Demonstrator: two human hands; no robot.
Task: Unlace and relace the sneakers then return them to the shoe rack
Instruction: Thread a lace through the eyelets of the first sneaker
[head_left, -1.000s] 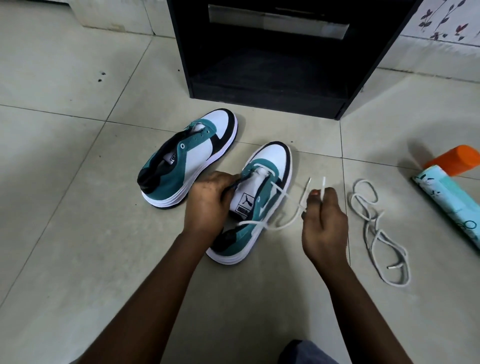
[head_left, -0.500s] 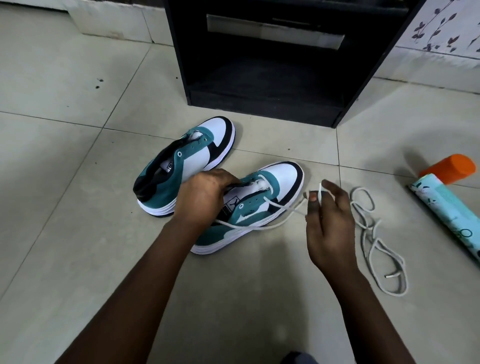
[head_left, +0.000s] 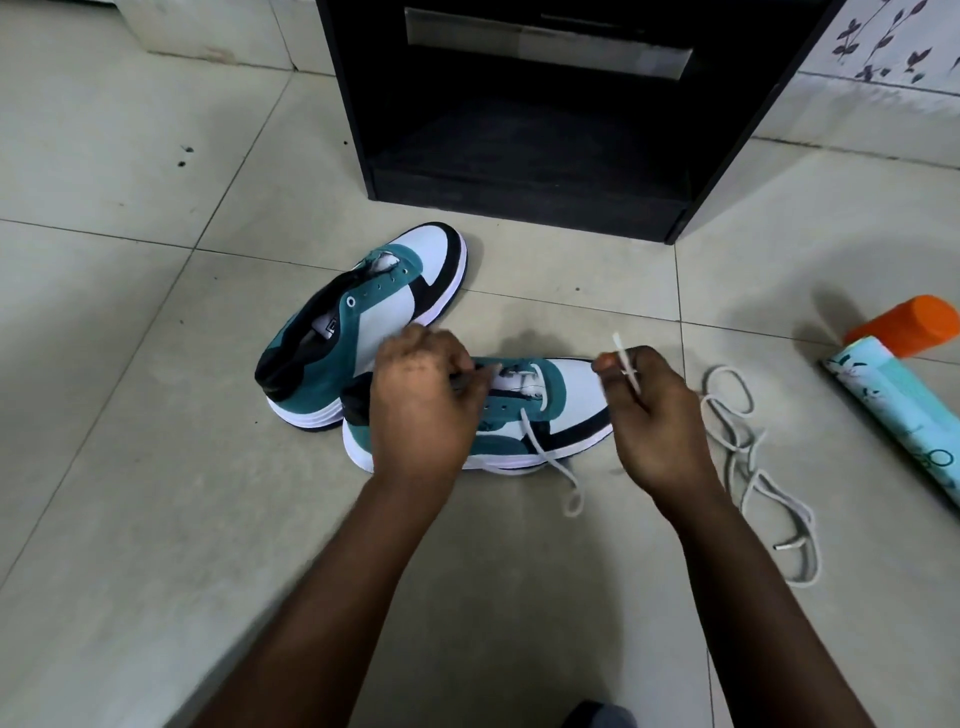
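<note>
The near teal, white and black low-top sneaker (head_left: 524, 410) had been swung round over the last second: a second earlier its toe pointed away toward the black open-fronted shoe rack (head_left: 519, 202), and now it lay crosswise on the pale tiled floor (head_left: 156, 467), toe toward the person's right. The left hand (head_left: 421, 410) had stayed on the collar and tongue throughout, fingers curled around them. The right hand (head_left: 649, 421) had drawn in over the toe, its fingers still pinching the tip of the white shoelace (head_left: 540, 447). That lace, earlier stretched taut out to the right hand, now hung slack, running only through the lowest eyelets and looping loosely onto the floor in front of the shoe.

The matching second sneaker (head_left: 374, 322) lay tilted just behind the first, its eyelets bare, and a second loose white lace (head_left: 753, 467) sprawled on the floor to the right, near a pale blue patterned tube with an orange cap (head_left: 904, 395).

Relacing looked barely begun on one shoe; turning it probably exposed the next eyelets for threading.
</note>
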